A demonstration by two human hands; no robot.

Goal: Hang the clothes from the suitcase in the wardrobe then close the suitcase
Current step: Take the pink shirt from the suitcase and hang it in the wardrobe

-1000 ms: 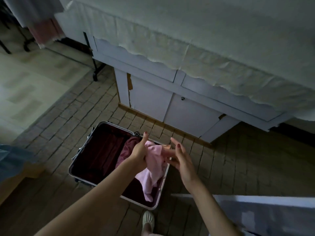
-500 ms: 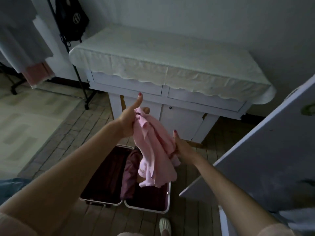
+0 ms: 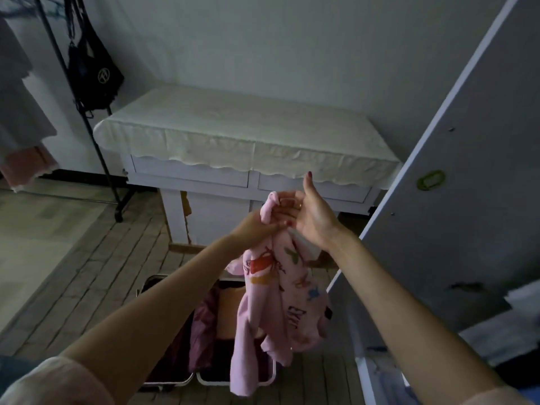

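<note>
Since the earlier frame both hands have lifted the pink garment [image 3: 280, 293] higher and turned its printed side into view. At 3 o'clock stands the grey wardrobe door [image 3: 455, 200]; at 12 o'clock the cloth-covered worktop [image 3: 242, 127]. At 6 o'clock the open suitcase [image 3: 204, 382] lies on the floor, a dark red garment [image 3: 203, 325] inside. The pink garment hangs above it. The left hand [image 3: 257, 226] grips its bunched top; the right hand [image 3: 311, 213] pinches there too, thumb raised.
</note>
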